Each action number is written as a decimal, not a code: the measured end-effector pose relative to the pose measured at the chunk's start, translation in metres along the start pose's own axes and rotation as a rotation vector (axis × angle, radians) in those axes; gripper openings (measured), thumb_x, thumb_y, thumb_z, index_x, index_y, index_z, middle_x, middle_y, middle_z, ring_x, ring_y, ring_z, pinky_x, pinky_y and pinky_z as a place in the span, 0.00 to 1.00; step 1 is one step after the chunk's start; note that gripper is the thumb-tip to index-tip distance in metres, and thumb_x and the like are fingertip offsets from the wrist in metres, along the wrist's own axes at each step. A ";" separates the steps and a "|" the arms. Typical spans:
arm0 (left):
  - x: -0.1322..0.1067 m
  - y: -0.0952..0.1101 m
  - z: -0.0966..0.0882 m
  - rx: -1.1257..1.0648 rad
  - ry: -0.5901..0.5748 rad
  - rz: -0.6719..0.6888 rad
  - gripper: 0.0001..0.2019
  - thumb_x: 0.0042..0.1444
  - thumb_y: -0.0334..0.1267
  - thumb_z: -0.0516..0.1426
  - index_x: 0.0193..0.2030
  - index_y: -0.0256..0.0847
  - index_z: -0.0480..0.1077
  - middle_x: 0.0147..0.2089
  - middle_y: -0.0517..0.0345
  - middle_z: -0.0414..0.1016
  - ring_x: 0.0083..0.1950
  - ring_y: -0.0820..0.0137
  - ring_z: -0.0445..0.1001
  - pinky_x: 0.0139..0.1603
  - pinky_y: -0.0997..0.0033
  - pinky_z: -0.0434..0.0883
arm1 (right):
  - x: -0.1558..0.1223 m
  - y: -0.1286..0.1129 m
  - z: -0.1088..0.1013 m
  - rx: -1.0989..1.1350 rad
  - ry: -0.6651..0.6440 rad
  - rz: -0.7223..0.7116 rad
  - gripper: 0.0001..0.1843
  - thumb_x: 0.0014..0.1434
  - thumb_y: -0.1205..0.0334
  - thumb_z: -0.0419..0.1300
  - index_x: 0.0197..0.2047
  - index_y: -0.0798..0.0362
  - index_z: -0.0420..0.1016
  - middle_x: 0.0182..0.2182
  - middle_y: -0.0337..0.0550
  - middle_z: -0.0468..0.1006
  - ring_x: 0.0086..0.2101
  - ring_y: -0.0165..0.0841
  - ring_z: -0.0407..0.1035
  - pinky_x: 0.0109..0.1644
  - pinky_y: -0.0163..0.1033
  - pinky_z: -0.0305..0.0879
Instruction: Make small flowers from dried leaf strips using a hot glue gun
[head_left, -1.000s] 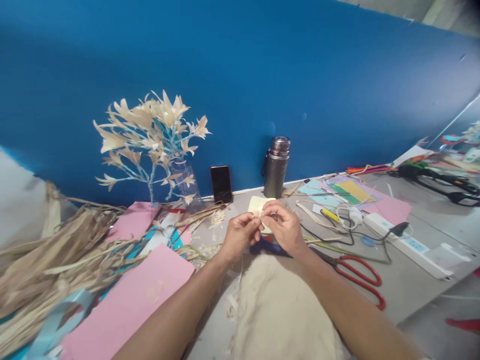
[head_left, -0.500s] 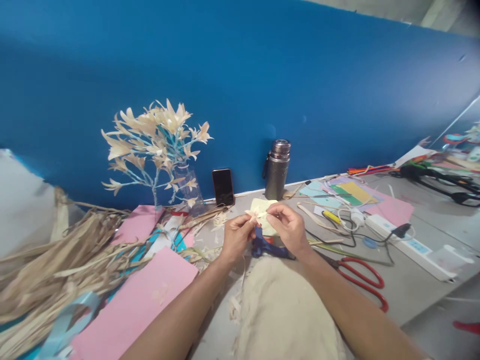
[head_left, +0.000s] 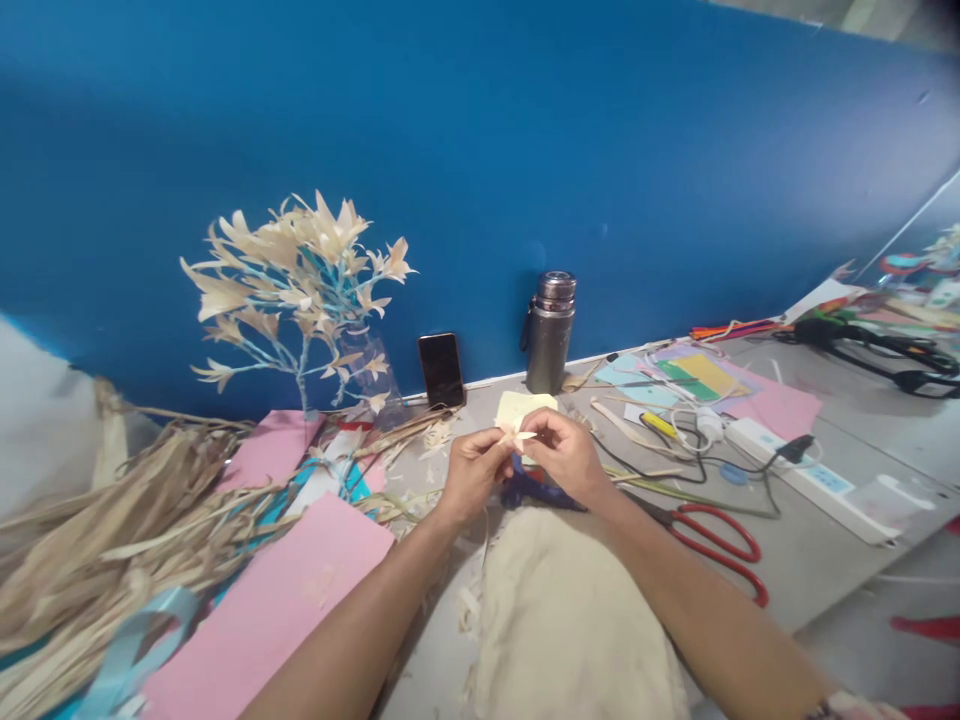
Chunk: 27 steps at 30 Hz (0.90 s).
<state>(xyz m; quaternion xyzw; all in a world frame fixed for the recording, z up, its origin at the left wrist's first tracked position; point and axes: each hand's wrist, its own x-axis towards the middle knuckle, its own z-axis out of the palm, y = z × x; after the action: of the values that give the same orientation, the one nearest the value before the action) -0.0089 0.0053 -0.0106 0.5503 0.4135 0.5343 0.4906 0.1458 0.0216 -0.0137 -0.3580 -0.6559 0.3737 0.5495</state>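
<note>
Between my two hands is a small cream flower [head_left: 517,436] with pointed petals, like dried husk. My left hand [head_left: 474,470] is closed, its thumb and fingers pinching the flower's base from the left. From the right, my right hand [head_left: 568,458] pinches at the petals with thumb and forefinger. Beneath and behind the hands lie a pale yellow paper [head_left: 514,405] and a dark blue tool [head_left: 544,494], largely covered by the hands, so its kind is unclear. A beige cloth [head_left: 574,620] spreads below my wrists.
At left are a bunch of cream flowers [head_left: 315,250] in a clear bottle, dried husks [head_left: 135,500] and pink paper [head_left: 300,590]. A phone [head_left: 441,370] and flask [head_left: 551,335] stand by the blue wall. Red-handled scissors [head_left: 716,540] and a power strip [head_left: 817,480] lie right.
My right hand has moved left, closing in on my left hand, and its fingers now meet the flower's petals. The whole view has shifted slightly.
</note>
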 end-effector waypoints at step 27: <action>-0.003 -0.001 0.005 0.081 0.063 0.080 0.12 0.54 0.42 0.62 0.24 0.37 0.74 0.17 0.63 0.66 0.19 0.77 0.61 0.23 0.76 0.57 | 0.000 -0.001 -0.004 -0.133 -0.004 -0.023 0.07 0.53 0.60 0.67 0.29 0.52 0.74 0.28 0.39 0.78 0.25 0.30 0.70 0.27 0.34 0.66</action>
<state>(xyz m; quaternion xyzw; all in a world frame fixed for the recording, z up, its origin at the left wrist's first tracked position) -0.0043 0.0025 -0.0121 0.5687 0.4276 0.5535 0.4330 0.1499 0.0217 -0.0120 -0.3855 -0.6845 0.3238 0.5273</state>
